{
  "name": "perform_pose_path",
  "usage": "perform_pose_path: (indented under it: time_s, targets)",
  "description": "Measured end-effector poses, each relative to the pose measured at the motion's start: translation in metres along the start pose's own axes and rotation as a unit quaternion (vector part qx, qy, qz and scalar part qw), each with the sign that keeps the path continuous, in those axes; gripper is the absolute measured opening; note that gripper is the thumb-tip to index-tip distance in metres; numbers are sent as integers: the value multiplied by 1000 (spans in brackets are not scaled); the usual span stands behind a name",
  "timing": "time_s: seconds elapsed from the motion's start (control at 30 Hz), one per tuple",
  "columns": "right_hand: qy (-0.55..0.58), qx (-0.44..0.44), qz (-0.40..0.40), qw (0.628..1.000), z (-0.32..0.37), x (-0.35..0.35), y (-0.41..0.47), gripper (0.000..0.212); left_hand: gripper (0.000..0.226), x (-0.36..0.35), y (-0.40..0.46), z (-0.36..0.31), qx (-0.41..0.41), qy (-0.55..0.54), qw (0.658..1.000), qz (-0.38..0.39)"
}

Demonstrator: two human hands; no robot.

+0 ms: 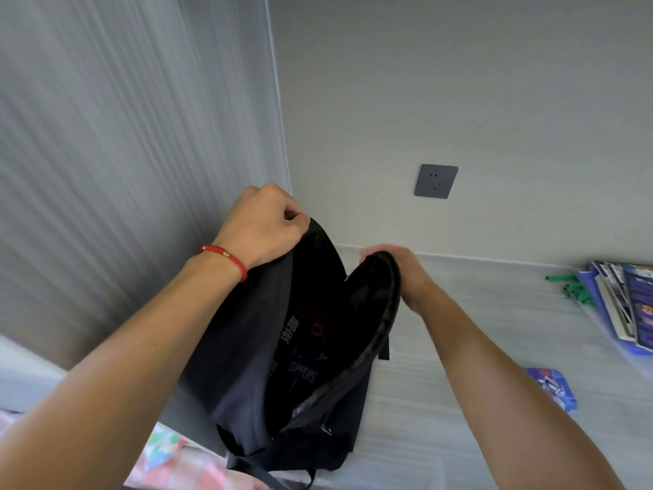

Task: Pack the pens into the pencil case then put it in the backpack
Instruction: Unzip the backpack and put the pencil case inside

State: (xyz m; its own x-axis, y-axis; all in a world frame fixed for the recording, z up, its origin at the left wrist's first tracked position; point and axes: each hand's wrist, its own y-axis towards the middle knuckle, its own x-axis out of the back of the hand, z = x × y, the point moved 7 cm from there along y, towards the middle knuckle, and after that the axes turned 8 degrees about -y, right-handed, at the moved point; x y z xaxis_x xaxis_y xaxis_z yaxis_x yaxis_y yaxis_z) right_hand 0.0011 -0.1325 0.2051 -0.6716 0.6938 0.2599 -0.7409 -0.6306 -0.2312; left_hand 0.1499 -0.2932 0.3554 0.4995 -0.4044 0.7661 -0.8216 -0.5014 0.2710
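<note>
A black backpack stands upright on the light table, its main compartment unzipped and spread wide. My left hand, with a red bracelet on the wrist, is closed on the top of the back panel. The front flap's upper rim is gripped by my right hand, which is blurred and partly hidden behind the flap. Dark printed fabric shows inside the bag. A blue patterned pencil case lies flat on the table to the right, beyond my right forearm. Green pens lie at the far right by the books.
A stack of books and magazines sits at the right edge of the table. A grey wall socket is on the back wall. A ribbed grey panel stands at the left. Patterned pink fabric lies below the bag.
</note>
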Motion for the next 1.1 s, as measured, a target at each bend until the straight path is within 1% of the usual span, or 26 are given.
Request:
perform_pose_path:
  time_s: [0.03,0.07,0.13,0.17,0.23,0.27,0.3,0.33,0.37,0.47,0.53,0.6,0.7,0.77,0.8,0.87,0.93,0.97,1.0,1.03,1.1]
  targets:
    - [22,50,10,998,14,6,-5,21,37,2,0,1,2,0,1000,-6]
    - [27,103,39,994,25,12,-11,27,36,2,-1,2,4,1,1000,-9]
    - [-33,188,123,974,42,12,-33,37,32,3,-3,2,9,3,1000,-9]
    - [-86,210,157,961,42,10,-43,36,31,2,-3,1,11,7,1000,-6]
    - [-175,196,202,943,24,7,-54,24,33,1,-3,-1,6,24,1000,8]
    - [-187,171,215,943,10,8,-57,30,33,0,-3,-3,-1,38,999,19]
    - [-185,144,213,948,-5,10,-59,40,33,0,-3,-4,-8,51,998,31]
    - [-190,122,197,954,-21,13,-60,47,32,0,-4,-4,-15,62,997,40]
    - [-209,105,170,957,-38,18,-61,49,31,1,-4,-4,-22,70,996,46]
    - [-308,67,110,943,-97,24,-58,43,25,6,-3,0,-33,93,994,47]
    - [-340,43,55,938,-131,28,-59,45,22,8,-2,4,-31,106,993,47]
    - [-347,34,-4,937,-150,32,-58,49,19,6,-2,8,-27,118,991,50]
    - [-328,24,-28,944,-163,29,-53,53,17,3,-4,11,-31,133,990,45]
    - [-290,23,-33,956,-171,28,-49,51,16,4,-6,9,-41,147,988,31]
    - [-248,18,-36,968,-175,29,-48,47,16,4,-7,6,-48,156,986,24]
    - [-125,-2,-54,991,-185,36,-47,37,16,4,-10,-3,-63,178,982,12]
    - [-31,-34,-107,993,-200,54,-48,36,19,0,-15,-19,-80,197,977,-3]
    - [-19,-49,-140,989,-208,65,-49,37,22,-5,-18,-30,-98,208,973,-11]
    - [-36,-60,-165,984,-215,76,-49,39,25,-11,-23,-43,-123,221,967,-20]
    - [-72,-67,-176,980,-221,85,-50,39,27,-18,-28,-58,-152,230,961,-26]
    - [-158,-80,-169,970,-230,100,-51,38,25,-42,-41,-87,-210,225,951,-19]
